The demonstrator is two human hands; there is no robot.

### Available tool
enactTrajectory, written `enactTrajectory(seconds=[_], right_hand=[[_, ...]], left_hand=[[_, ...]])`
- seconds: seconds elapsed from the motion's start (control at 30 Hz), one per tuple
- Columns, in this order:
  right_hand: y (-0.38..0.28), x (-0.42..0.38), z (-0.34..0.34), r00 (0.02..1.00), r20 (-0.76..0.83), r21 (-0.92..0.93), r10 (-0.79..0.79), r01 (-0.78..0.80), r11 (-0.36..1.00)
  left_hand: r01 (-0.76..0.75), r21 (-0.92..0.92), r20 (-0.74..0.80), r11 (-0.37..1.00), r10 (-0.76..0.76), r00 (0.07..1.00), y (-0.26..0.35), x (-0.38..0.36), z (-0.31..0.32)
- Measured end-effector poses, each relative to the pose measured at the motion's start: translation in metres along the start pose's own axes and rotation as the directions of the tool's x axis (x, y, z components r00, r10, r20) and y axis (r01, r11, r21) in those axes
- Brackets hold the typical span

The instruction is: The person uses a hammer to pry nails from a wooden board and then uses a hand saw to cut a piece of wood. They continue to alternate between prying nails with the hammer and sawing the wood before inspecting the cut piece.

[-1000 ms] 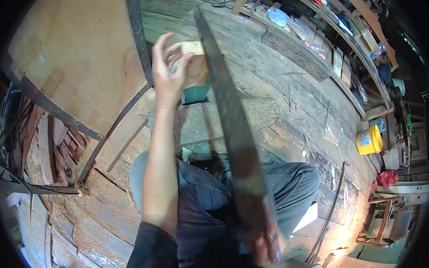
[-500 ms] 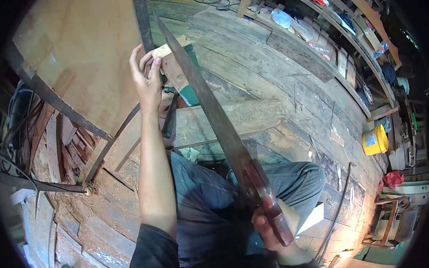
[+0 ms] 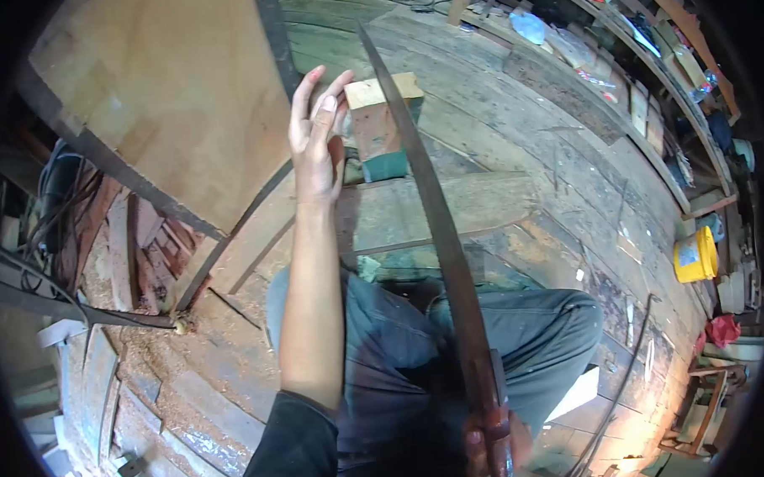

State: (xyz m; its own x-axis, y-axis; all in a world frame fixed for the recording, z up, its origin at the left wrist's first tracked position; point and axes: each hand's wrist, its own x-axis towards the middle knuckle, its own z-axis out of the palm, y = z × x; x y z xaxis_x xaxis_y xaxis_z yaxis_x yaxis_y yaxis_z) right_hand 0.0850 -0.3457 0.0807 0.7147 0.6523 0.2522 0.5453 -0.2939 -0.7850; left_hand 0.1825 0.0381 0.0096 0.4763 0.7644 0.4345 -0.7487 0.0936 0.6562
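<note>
My right hand (image 3: 475, 444) is closed round the brown handle of a long handsaw (image 3: 435, 203), low in the view. The dark blade points up and away, and its far part passes in front of a wooden block (image 3: 375, 125). That block stands upright, with a pale top and a green part at its base. At the block's left side my left hand (image 3: 318, 140) is raised with its fingers apart, holding nothing. Whether its fingertips touch the block I cannot tell.
A large wooden panel (image 3: 163, 103) stands at the upper left. Wood scraps and sawdust (image 3: 150, 356) cover the lower left. Shelves with odds and ends line the right, near a yellow bucket (image 3: 694, 257). A long thin rod (image 3: 618, 382) lies on the plank floor.
The view has shifted, so the surroundings appear further right. The saw is now more upright and its handle lower. My left hand's fingers have come off the block's top and spread.
</note>
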Motion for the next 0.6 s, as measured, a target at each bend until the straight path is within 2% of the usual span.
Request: enactTrajectory(seconds=[0.03,0.1,0.13,0.17,0.23,0.37,0.43,0.47,0.53,0.6], right_hand=[[0.002,-0.001,0.002,1.000,0.008,0.021,-0.005,0.004,1.000],[0.007,-0.002,0.006,0.985,-0.052,-0.079,-0.166,0.162,0.984],[0.005,-0.002,0.003,0.996,-0.008,0.015,-0.088,0.089,0.996],[0.008,-0.002,0.001,0.996,-0.004,0.023,-0.090,0.090,0.996],[0.012,-0.004,-0.002,0.973,0.073,-0.198,-0.219,0.230,0.953],[0.015,-0.007,0.001,0.984,0.044,-0.201,-0.171,0.176,0.964],[0.016,-0.007,0.002,0.969,0.028,-0.264,-0.247,0.245,0.933],[0.015,-0.006,0.003,0.969,0.031,-0.264,-0.246,0.245,0.933],[0.012,-0.002,0.004,0.972,0.017,-0.120,-0.233,0.234,0.965],[0.014,-0.002,0.004,0.965,0.023,-0.156,-0.261,0.261,0.953]], left_hand=[[0.003,-0.031,-0.006,1.000,-0.003,1.000,0.002,0.001,-0.003],[0.003,-0.055,0.012,0.998,-0.002,1.000,0.007,0.002,-0.004],[0.005,-0.034,0.004,0.999,-0.005,1.000,0.008,0.001,-0.004],[0.018,-0.016,-0.009,1.000,-0.018,1.000,0.010,0.000,-0.002],[0.026,-0.019,-0.008,0.999,-0.026,1.000,0.011,0.000,-0.002],[0.025,-0.014,-0.006,1.000,-0.025,1.000,0.008,0.001,-0.002],[0.020,0.006,-0.023,1.000,-0.020,1.000,0.008,0.001,-0.002],[0.021,0.006,-0.025,1.000,-0.021,0.999,0.008,0.001,-0.002],[0.021,0.012,-0.020,1.000,-0.020,1.000,0.008,0.002,-0.002],[0.021,0.009,-0.021,1.000,-0.021,1.000,0.008,0.002,-0.002]])
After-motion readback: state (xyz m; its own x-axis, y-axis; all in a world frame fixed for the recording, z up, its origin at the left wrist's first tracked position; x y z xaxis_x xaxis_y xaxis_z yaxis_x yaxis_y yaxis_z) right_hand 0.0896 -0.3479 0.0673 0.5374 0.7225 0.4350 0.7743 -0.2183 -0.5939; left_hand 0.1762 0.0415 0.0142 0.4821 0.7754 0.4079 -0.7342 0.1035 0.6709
